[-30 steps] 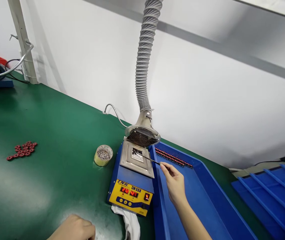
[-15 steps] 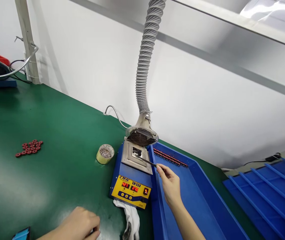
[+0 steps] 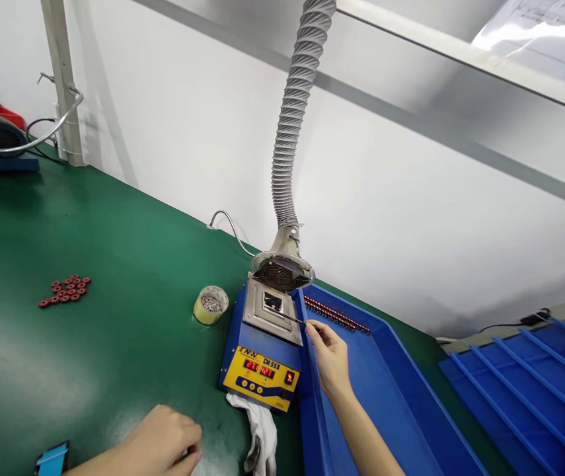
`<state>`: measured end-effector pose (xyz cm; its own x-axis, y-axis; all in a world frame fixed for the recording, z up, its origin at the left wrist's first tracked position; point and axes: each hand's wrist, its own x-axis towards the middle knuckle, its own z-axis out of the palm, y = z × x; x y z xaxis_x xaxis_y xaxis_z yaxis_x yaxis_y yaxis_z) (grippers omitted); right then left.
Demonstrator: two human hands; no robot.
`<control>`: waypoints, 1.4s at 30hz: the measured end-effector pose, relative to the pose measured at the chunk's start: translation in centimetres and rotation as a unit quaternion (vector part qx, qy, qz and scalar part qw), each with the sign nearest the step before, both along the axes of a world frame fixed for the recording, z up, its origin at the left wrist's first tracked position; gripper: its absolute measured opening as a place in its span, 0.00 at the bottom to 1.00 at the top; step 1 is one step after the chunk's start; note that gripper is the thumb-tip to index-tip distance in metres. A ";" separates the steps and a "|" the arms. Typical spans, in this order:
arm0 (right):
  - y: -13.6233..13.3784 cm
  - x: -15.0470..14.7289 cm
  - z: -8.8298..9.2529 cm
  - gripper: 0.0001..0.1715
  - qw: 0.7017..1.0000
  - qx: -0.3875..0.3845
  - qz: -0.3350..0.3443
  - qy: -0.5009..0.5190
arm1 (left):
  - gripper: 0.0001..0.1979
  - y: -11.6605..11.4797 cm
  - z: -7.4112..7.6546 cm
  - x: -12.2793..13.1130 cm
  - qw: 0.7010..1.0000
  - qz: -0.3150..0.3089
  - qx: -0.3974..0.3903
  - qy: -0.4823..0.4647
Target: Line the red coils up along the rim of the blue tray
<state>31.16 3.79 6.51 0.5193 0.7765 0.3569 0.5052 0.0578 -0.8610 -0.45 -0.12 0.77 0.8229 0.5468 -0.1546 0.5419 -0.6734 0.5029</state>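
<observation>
Because the long green tabletop (image 3: 113, 264) carries everything here, the eye goes first to the blue tray (image 3: 414, 403) along its right side and the blue solder pot (image 3: 261, 377) beside it, with a ribbed fume duct (image 3: 292, 132) dropping to a round hood (image 3: 282, 272) just behind the pot. Left of the pot sit a tape roll (image 3: 211, 305) holding grey bits and a small cluster of red rings (image 3: 67, 289), while a white cloth (image 3: 260, 430) lies at its front edge. Lined up inside the tray's far end is a row of red-and-black parts (image 3: 336, 313). The right hand (image 3: 329, 360) is closed in a firm pinch grip on a slender tool (image 3: 293, 318), probably tweezers, whose tip reaches over the pot's bright window (image 3: 273, 303); whether it holds anything there is too small to tell. It looks light and stiff, best held well back from that tip. The left hand (image 3: 163, 439) rests curled at the tabletop's near edge, its grip hidden, so what it holds cannot be told.
</observation>
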 end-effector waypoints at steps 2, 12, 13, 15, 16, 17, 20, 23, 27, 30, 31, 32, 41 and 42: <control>-0.1 0.2 0.0 0.19 1.000 -0.001 0.007 -0.008 | 0.06 0.0 -0.1 0.0 1.000 0.001 0.002 -0.006; -1.1 1.0 1.0 0.16 0.997 0.019 0.002 -0.081 | 0.07 -0.2 -0.9 -0.2 0.999 0.007 0.010 -0.039; -1.1 1.2 1.0 0.17 0.996 0.025 -0.009 -0.083 | 0.07 -0.2 -0.8 -0.2 0.999 0.006 0.008 -0.038; -0.8 1.4 0.8 0.18 0.996 0.032 -0.028 -0.079 | 0.07 -0.1 -0.7 -0.2 0.999 0.006 0.003 -0.036; -0.5 1.4 0.7 0.19 0.996 0.032 -0.035 -0.076 | 0.06 -0.1 -0.7 -0.2 0.999 0.006 -0.001 -0.034; -0.3 1.5 0.5 0.19 0.996 0.030 -0.038 -0.071 | 0.06 -0.1 -0.6 -0.1 0.999 0.005 -0.004 -0.032; 0.3 1.4 0.1 0.19 0.998 0.019 -0.032 -0.055 | 0.06 0.0 -0.6 -0.1 1.000 -0.001 -0.006 -0.026; 0.2 1.0 0.0 0.18 0.999 0.016 -0.019 -0.048 | 0.06 0.0 -1.0 -0.1 0.999 -0.004 0.005 -0.032; -0.4 0.8 0.2 0.17 0.999 0.016 -0.007 -0.051 | 0.06 -0.1 -1.6 -0.2 0.998 -0.004 0.016 -0.060; -0.4 0.8 0.3 0.17 0.998 0.023 -0.011 -0.055 | 0.07 -0.1 -1.6 -0.3 0.998 -0.002 0.014 -0.065; -0.3 0.8 0.2 0.18 0.998 0.027 -0.016 -0.056 | 0.07 -0.1 -1.6 -0.3 0.998 -0.001 0.014 -0.063; -0.1 0.8 0.2 0.18 0.998 0.029 -0.020 -0.057 | 0.07 -0.1 -1.5 -0.3 0.998 -0.001 0.014 -0.060; 1.1 0.3 0.1 0.18 0.996 0.004 -0.003 -0.084 | 0.06 -0.1 -0.6 -0.1 1.000 -0.005 0.004 -0.017; 1.0 0.2 0.1 0.18 0.996 0.004 -0.001 -0.087 | 0.06 -0.1 -0.6 -0.1 1.000 -0.006 0.005 -0.016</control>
